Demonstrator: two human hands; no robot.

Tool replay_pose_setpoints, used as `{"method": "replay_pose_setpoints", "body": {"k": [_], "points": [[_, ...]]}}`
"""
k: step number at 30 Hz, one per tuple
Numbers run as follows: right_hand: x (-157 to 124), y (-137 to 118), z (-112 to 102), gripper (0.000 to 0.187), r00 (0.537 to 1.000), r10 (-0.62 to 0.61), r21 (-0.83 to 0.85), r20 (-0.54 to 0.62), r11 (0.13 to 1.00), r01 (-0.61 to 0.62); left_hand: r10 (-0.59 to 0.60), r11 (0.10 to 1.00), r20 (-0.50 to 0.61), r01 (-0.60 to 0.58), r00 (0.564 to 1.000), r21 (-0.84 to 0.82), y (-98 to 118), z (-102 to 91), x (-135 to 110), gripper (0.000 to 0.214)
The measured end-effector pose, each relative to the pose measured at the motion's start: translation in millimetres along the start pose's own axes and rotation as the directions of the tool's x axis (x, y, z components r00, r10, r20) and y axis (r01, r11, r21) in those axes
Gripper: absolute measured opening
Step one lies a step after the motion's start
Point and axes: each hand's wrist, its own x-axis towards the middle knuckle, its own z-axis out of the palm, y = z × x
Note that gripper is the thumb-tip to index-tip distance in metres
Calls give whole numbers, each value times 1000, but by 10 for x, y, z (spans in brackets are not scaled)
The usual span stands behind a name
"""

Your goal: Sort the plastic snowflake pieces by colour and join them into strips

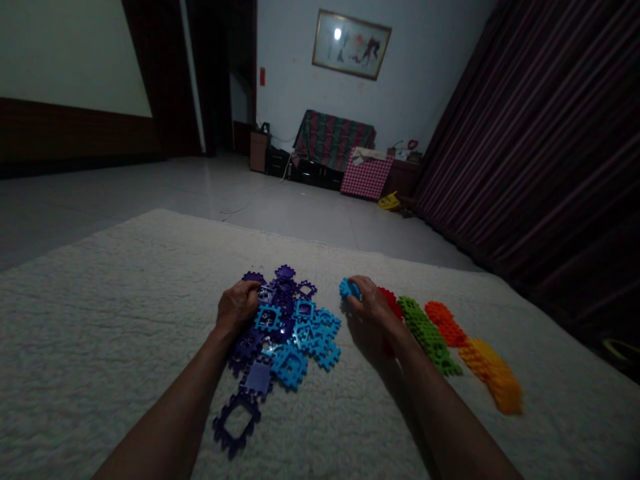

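Note:
My right hand (373,303) is closed on a light blue interlocking plastic tile (346,289) with a toothed edge, held beside the red tiles (390,301). My left hand (239,305) rests at the left edge of a loose pile, its fingers closed on a purple toothed tile (265,294); the grip is partly hidden. Other tiles in this pile are purple, such as a square frame (237,421) at the near end, and light blue, such as a tile (289,365) on its right side. My right forearm covers part of the red tiles.
Right of my right hand lie rows of green tiles (427,333), orange tiles (445,323) and yellow tiles (493,373). Everything is on a pale quilted mat (125,320) over a tiled floor (200,187). A dark curtain (520,133) hangs at right; a covered cabinet (333,140) stands behind.

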Motion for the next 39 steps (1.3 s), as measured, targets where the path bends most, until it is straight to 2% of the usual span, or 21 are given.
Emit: {"method": "replay_pose_setpoints", "body": {"k": [4, 8, 10, 13, 16, 19, 24, 30, 36, 39], "points": [[135, 174, 59, 36, 998, 38, -25, 50, 999, -37, -17, 1000, -5, 17, 1000, -16, 14, -10, 4, 36], [120, 155, 113, 39, 996, 67, -22, -64, 997, -68, -35, 999, 0, 35, 999, -25, 54, -27, 3, 36], [66, 10, 149, 39, 992, 23, 23, -125, 1000, -20, -48, 998, 6, 48, 999, -29, 66, -34, 1, 36], [-61, -330, 259, 33, 988, -49, 146, -146, 987, 70, -50, 998, 4, 51, 999, -37, 67, -37, 1, 36], [-177, -646, 431, 31, 990, -98, 229, -103, 966, 119, -51, 998, 0, 51, 999, -41, 54, -31, 4, 37], [-223, -799, 591, 36, 991, -127, 248, -52, 959, 136, -47, 998, -4, 47, 999, -50, 49, -24, 7, 37], [-209, -796, 692, 38, 993, -118, 231, -8, 966, 117, -50, 997, -15, 49, 999, -64, 58, -21, 7, 35], [-206, -822, 658, 34, 989, -138, 272, -44, 951, 145, -46, 997, -4, 46, 999, -61, 48, -21, 8, 35], [-194, -813, 611, 23, 987, -103, 318, -122, 938, 137, -53, 998, -10, 53, 999, -42, 62, -31, 6, 34], [-176, -743, 585, 30, 980, -33, 334, -194, 938, 97, -48, 998, -13, 48, 999, -28, 52, -19, 9, 34]]}}
